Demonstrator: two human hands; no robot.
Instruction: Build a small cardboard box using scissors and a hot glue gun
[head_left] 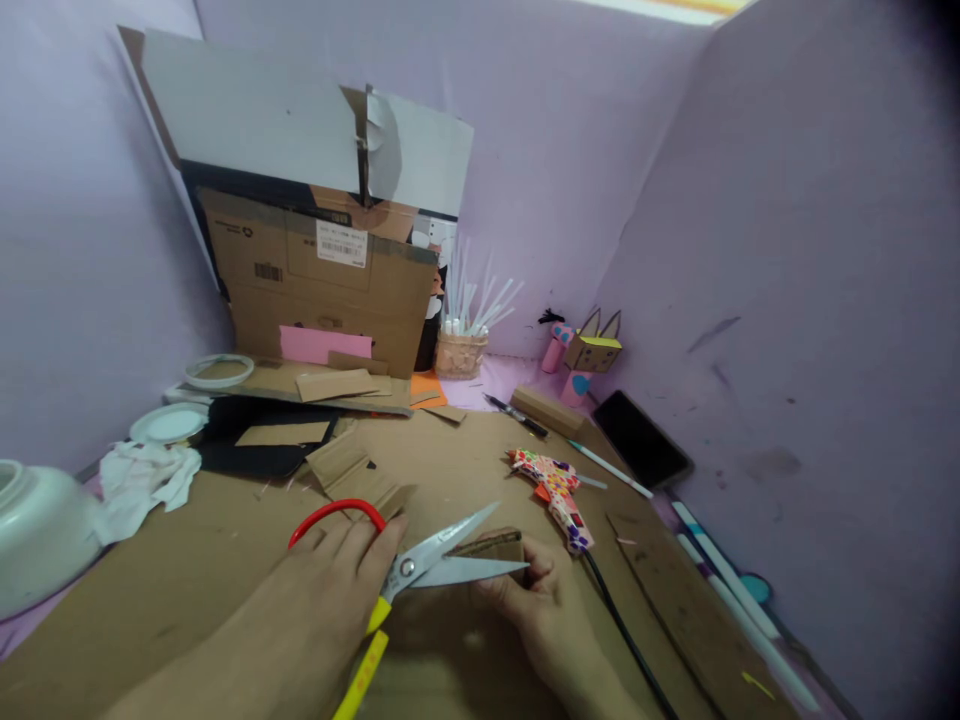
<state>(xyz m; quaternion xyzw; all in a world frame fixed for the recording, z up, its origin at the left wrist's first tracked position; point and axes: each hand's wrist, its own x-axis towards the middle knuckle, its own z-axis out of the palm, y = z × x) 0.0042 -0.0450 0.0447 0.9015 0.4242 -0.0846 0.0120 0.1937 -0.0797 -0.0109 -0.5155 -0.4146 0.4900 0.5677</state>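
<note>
My left hand (330, 590) grips a pair of scissors (439, 562) with one red and one yellow handle. The blades stand apart and point right. My right hand (541, 600) pinches a small strip of brown cardboard (501, 545), and the strip sits between the blades. Both hands hover low over a large cardboard sheet (187, 580) that covers the table near its front edge.
A patterned glue gun (559, 490) with a black cable (622, 630) lies just right of my hands. Further back are a black marker (516, 414), a dark phone (641, 437), a cardboard box (322, 280), a basket of white sticks (459, 352) and cardboard scraps. At the left sit a white bowl (37, 530) and a crumpled cloth (146, 475).
</note>
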